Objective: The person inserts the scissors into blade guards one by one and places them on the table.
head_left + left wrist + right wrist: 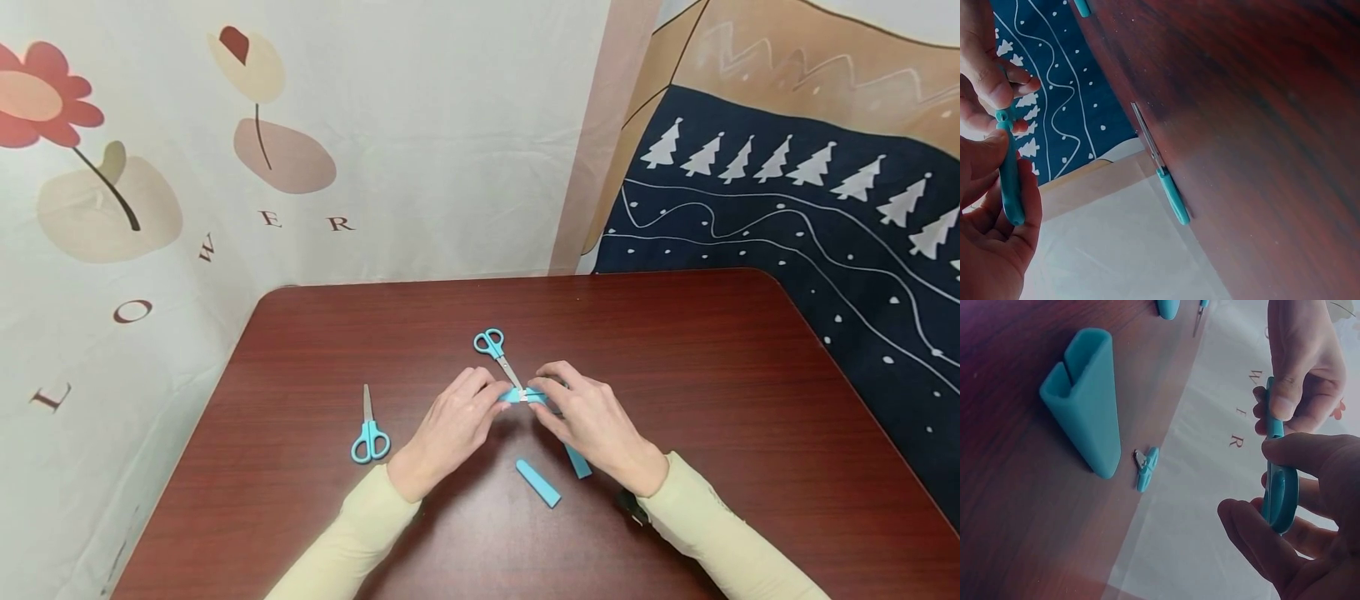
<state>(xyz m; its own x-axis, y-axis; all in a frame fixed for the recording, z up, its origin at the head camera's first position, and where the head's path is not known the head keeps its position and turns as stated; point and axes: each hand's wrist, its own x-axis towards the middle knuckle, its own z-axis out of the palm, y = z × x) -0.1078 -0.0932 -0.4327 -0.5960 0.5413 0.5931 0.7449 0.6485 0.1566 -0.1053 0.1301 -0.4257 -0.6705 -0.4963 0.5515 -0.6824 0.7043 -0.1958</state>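
Observation:
Both hands meet over the table's middle at one pair of teal-handled scissors. My right hand [600,417] grips the looped handle of these scissors [1282,503] between thumb and fingers. A teal blade cover [1011,181] lies in the grasp of my left hand [453,417], thumb along its top. Cover and handle are in line, with a short pale metal part showing between them in the head view. The rest of the blades is hidden. Just beyond the hands, a second pair of scissors [491,343] points its blades toward them. Another pair [369,437] lies left of the left wrist.
One loose teal cover [538,483] lies on the brown table [300,358] in front of the hands. A further cover [577,461] is partly hidden under the right hand. A printed curtain [450,167] hangs behind, with dark blue cloth [750,200] at the right.

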